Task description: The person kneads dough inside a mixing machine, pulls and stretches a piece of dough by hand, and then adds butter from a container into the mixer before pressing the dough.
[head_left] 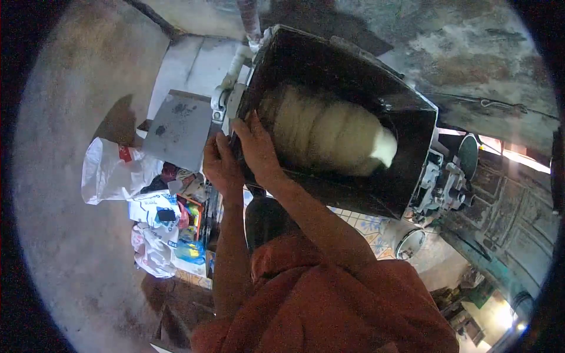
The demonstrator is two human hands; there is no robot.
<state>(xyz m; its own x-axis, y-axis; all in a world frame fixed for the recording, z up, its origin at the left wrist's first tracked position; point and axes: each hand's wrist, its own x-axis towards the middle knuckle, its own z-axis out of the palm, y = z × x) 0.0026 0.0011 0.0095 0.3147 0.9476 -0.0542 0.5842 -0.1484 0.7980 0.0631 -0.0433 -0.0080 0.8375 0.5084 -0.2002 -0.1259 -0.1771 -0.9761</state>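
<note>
So on your far left there's a crumpled white plastic bag (100, 170), with more white plastic bags with blue lettering (154, 209) just below. Next over is a flat grey square panel (176, 132), then an off-white jointed fitting (220, 99) at the end of the trough.

Your left hand (225, 167) is right beside that end, fingers bent and close together; can't tell if they're pinching anything. Your right hand (257, 144) is at the end wall, a bit inside the opening, fingers slightly apart. Can't tell how hard it's pressing, or if it's gripping.

The dark, open-topped rectangular trough (353, 191) looks stiff and heavy to me, so I'd hold it by the outer rim. Inside, just right of your 2 hands, is a beige, banded, cylinder-like mass (329, 129), badly blurred, so probably spinning. I'd guess it's bulky and fairly soft, but no good place to grab while it turns; if it's stopped, cup it from underneath.

Further right: a round white bucket (410, 244) on the floor, and pale metal machinery (432, 176) against the trough's far end.
</note>
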